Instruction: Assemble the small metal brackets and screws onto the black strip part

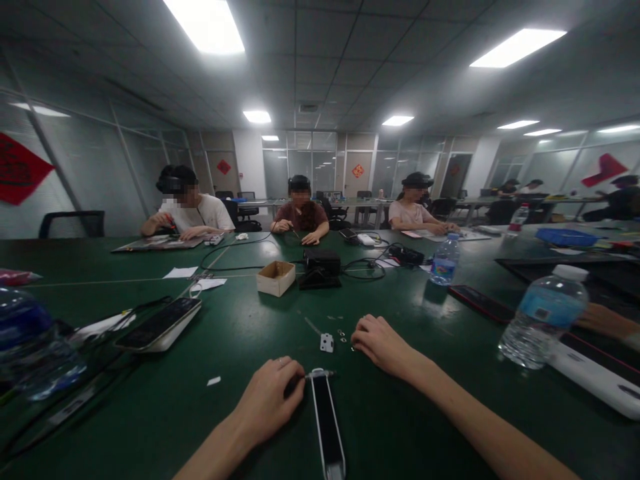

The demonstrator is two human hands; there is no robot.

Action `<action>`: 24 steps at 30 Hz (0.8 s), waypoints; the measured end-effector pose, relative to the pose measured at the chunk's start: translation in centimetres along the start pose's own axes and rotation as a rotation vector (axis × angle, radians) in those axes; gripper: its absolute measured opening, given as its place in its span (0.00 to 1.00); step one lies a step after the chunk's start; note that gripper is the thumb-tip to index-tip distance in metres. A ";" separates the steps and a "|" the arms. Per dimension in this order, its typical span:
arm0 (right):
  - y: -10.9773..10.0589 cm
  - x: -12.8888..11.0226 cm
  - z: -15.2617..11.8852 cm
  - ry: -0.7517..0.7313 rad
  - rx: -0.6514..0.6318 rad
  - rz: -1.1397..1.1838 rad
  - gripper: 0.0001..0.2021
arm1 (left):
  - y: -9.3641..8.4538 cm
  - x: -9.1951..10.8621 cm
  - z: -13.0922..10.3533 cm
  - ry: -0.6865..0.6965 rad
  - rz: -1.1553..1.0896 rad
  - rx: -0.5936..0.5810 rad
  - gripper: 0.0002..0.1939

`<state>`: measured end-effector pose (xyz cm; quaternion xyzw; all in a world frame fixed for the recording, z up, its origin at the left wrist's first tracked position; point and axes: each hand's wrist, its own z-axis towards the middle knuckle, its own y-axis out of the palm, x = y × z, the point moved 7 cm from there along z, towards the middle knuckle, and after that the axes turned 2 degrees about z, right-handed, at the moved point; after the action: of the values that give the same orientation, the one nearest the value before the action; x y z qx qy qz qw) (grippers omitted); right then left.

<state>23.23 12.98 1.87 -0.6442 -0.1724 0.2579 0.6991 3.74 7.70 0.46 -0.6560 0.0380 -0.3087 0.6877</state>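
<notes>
A long black bar with a silver frame [327,417] lies in front of me, with a thin metal pin sticking out across its far end. My left hand [275,390] is closed, thumb and index fingertips meeting at the left side of that end. To the right, my right hand [377,340] rests low on the table with curled fingers, its fingertips down on a small shiny metal piece. Small metal rings [343,339] lie just left of those fingertips. Beside them is a small whitish metal bracket with holes [327,343].
A cardboard box [277,279] and a black device [321,263] stand ahead. Phones [163,323], cables and a water bottle [30,347] lie left. More bottles [547,317] stand right, near another person's arm [613,323]. Several people sit across the green table [240,327].
</notes>
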 end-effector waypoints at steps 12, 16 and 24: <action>0.4 0.2 -0.2 0.103 -0.012 0.024 0.09 | -0.1 0.2 -0.1 -0.002 0.008 -0.009 0.10; 0.1 0.1 -0.3 0.121 -0.032 0.036 0.09 | 0.0 0.2 0.0 0.014 0.001 0.006 0.10; -0.1 -0.6 -0.3 0.075 -0.030 0.075 0.04 | -0.4 0.4 0.0 -0.008 0.010 -0.008 0.10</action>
<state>22.90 12.38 2.00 -0.6697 -0.1259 0.2571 0.6853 3.93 7.55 0.97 -0.6597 0.0398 -0.3025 0.6868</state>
